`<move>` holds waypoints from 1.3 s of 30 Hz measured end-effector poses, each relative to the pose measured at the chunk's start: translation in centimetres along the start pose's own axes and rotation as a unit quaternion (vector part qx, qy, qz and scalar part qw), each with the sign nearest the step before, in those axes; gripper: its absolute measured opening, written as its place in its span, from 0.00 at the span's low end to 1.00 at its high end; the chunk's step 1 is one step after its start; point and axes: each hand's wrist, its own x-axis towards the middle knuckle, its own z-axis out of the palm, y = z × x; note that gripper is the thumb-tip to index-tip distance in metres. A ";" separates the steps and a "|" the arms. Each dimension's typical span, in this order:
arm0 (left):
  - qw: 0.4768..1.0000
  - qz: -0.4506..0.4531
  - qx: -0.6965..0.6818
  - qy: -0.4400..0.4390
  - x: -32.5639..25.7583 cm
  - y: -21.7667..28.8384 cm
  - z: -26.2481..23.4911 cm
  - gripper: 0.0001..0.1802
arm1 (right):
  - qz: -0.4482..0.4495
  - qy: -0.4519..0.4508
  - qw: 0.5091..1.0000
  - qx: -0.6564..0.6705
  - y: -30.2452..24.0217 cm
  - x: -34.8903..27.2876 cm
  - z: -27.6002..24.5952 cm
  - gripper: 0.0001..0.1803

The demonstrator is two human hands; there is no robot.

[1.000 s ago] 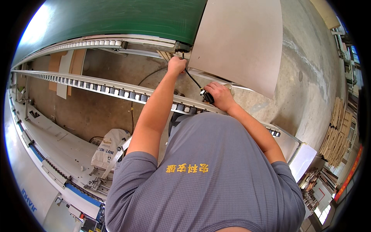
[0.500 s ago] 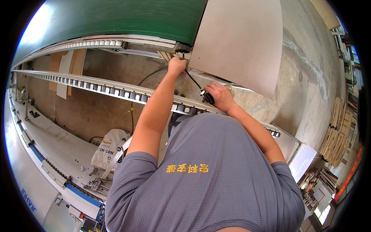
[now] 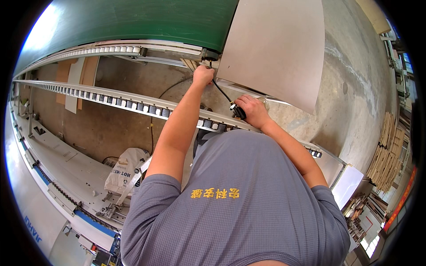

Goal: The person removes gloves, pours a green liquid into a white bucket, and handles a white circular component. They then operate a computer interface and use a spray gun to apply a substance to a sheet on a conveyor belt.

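1. Bare concrete floor (image 3: pixel 355 88) lies under a long machine with a green belt (image 3: pixel 133 20) and a roller rail (image 3: pixel 111 102).
2. A big flat grey board (image 3: pixel 275 48) sits at the end of the belt, tilted over the floor.
3. The left hand (image 3: pixel 203 75) is closed in a fist at the board's near corner, gripping the top of a thin black cord (image 3: pixel 222 94).
4. The cord runs down to the right hand (image 3: pixel 252 111).
5. The right hand is curled around a small black tool (image 3: pixel 236 111), just under the board's edge.
6. A white sack (image 3: pixel 124 170) lies on the floor to the left.
7. Stacks of wood boards (image 3: pixel 388 150) stand far right.
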 end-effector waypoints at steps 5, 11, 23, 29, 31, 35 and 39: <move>1.000 -0.004 -0.003 -0.005 0.2 -0.1 -0.1 0.16 | -0.028 0.031 0.999 -0.007 0.5 0.0 0.4 0.23; 1.000 -0.006 -0.014 -0.011 0.0 0.2 -0.2 0.16 | -0.023 0.026 0.999 -0.003 0.3 0.0 0.3 0.23; 0.999 0.030 -0.012 -0.018 0.8 -0.7 1.0 0.16 | 0.007 -0.006 1.000 0.005 0.0 -0.4 -0.2 0.20; 0.999 0.045 -0.015 -0.021 1.6 -1.5 1.5 0.13 | 0.008 -0.003 1.000 0.002 0.0 -0.5 -0.2 0.20; 0.999 0.044 -0.014 -0.019 1.9 -1.7 1.7 0.13 | 0.009 -0.005 1.000 0.003 0.0 -0.4 -0.2 0.20; 0.999 0.035 -0.021 -0.028 1.8 -1.3 1.6 0.12 | 0.014 0.005 1.000 -0.002 0.1 -0.6 0.0 0.19; 0.999 0.042 -0.021 -0.025 1.6 -1.2 1.5 0.13 | 0.013 0.003 1.000 -0.003 0.0 -0.4 -0.1 0.20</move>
